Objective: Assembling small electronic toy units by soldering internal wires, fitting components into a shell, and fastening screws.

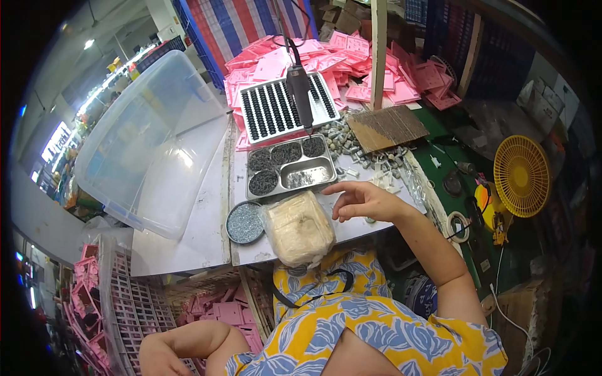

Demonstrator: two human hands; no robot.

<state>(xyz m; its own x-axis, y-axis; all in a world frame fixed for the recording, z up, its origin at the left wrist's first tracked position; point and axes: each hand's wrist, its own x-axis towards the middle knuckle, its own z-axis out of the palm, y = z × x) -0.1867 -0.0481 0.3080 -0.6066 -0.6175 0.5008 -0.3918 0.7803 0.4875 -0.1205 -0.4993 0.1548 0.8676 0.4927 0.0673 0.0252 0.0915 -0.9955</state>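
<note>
My right hand (364, 200) hovers over the table's front part, fingers apart and bent slightly, with nothing in it. Just left of its fingertips lies a yellowish block wrapped in clear plastic (300, 229). My left hand (162, 358) hangs low at the bottom left, beside a crate of pink plastic parts (229, 313); its fingers are not plain to see. A round dish of small grey metal pieces (245, 223) stands against the block. Behind the block is a steel compartment tray (307, 177) with small black parts in several sections. An electric screwdriver (300, 94) hangs above it.
A white tray with rows of black parts (285, 103) lies before heaped pink plastic parts (335, 53). Small metallic cylinders (348, 141) and a cardboard piece (387, 127) lie right. A clear plastic bin (147, 144) leans left. A yellow fan (522, 177) stands right.
</note>
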